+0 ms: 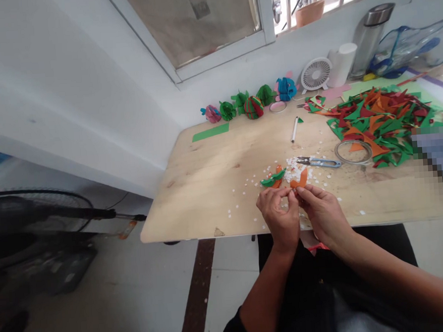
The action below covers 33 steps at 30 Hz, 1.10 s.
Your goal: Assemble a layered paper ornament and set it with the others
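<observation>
Close to the table's front edge, my left hand (281,212) and my right hand (325,212) meet at the fingertips. Both pinch the lower end of a small orange paper piece (300,179), whose pointed end sticks up. Just beyond my left fingers lies a small green and orange paper piece (273,178). Tiny white paper bits (292,167) are scattered in front of my hands. A pair of thread snips (320,162) with blue handles lies beyond my right hand, its blades toward the white bits.
A heap of green, orange and red paper cut-offs (385,119) covers the right side, with a tape roll (353,151) beside it. Folded paper figures (253,107), a small fan (316,74) and a glass bottle (374,36) stand along the wall. A white marker (295,129) lies mid-table.
</observation>
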Each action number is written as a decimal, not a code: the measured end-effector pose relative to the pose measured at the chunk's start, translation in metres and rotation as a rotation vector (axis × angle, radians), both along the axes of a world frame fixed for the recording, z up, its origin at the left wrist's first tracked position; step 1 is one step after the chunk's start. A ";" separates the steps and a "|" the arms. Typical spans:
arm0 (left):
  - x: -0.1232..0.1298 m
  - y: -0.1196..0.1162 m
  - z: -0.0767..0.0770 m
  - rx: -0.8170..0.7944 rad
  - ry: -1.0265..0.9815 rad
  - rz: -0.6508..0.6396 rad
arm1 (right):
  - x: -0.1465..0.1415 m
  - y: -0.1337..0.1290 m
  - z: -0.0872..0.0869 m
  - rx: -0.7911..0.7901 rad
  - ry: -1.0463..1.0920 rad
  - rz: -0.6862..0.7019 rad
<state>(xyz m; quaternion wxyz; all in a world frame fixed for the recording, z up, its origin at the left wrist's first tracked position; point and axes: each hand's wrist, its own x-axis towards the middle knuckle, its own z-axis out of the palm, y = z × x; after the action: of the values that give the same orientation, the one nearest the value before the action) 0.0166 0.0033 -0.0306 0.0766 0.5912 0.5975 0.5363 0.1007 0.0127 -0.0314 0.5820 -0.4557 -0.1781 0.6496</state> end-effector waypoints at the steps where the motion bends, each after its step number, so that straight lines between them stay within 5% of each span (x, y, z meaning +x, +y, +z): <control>1: -0.001 0.000 0.001 -0.008 -0.004 -0.018 | 0.000 0.001 0.000 0.000 0.000 -0.002; 20: -0.003 0.006 0.003 -0.058 0.188 -0.071 | 0.006 0.004 0.003 -0.037 -0.028 -0.018; 28: -0.012 0.008 0.004 -0.275 -0.103 -0.121 | 0.011 0.003 0.009 -0.089 -0.058 -0.007; 33: -0.019 0.007 -0.005 -0.295 0.114 -0.167 | 0.022 0.004 0.011 -0.067 -0.098 0.029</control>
<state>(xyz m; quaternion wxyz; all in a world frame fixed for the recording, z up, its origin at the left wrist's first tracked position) -0.0026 0.0101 -0.0352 0.1728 0.6507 0.6217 0.4003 0.1225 0.0164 -0.0199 0.5474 -0.5036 -0.1911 0.6405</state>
